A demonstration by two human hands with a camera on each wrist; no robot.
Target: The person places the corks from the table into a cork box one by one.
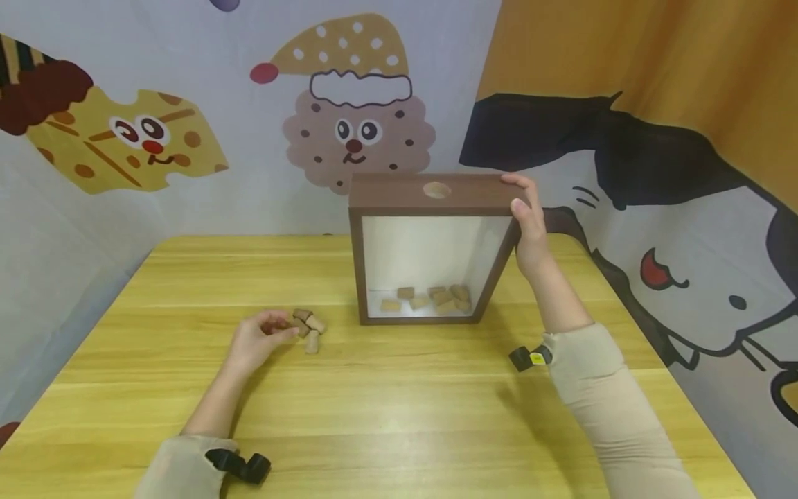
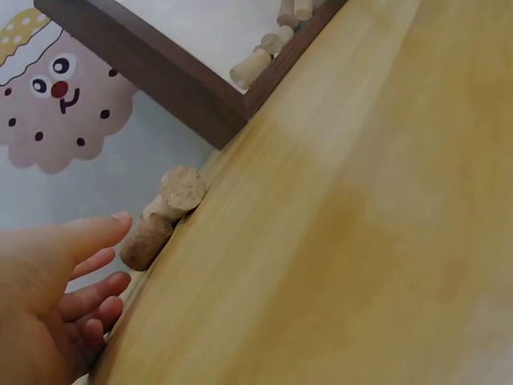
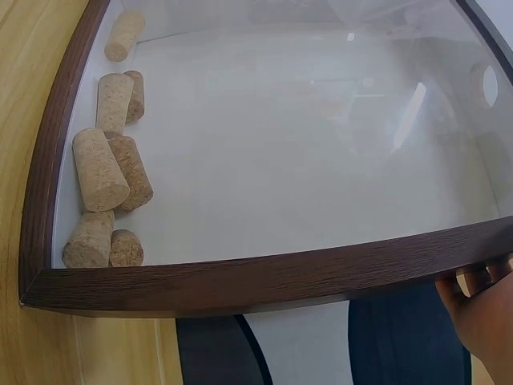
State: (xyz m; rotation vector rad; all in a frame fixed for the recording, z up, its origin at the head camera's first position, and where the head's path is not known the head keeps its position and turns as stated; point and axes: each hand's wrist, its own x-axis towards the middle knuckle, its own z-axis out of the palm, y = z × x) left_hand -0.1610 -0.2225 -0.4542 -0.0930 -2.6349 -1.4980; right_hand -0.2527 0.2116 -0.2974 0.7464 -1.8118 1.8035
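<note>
Corks [image 1: 312, 342], four loose, lie beside the empty, half-spread left hand [image 1: 257, 339]; the right hand [image 1: 531, 225] grips one box [image 1: 393, 197]

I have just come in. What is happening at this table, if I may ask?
A person's right hand holds the upper corner of a box standing on the table. The left hand is close beside some loose corks, apparently without gripping one. More corks lie at the bottom inside the box, whose top has a round hole.
</note>
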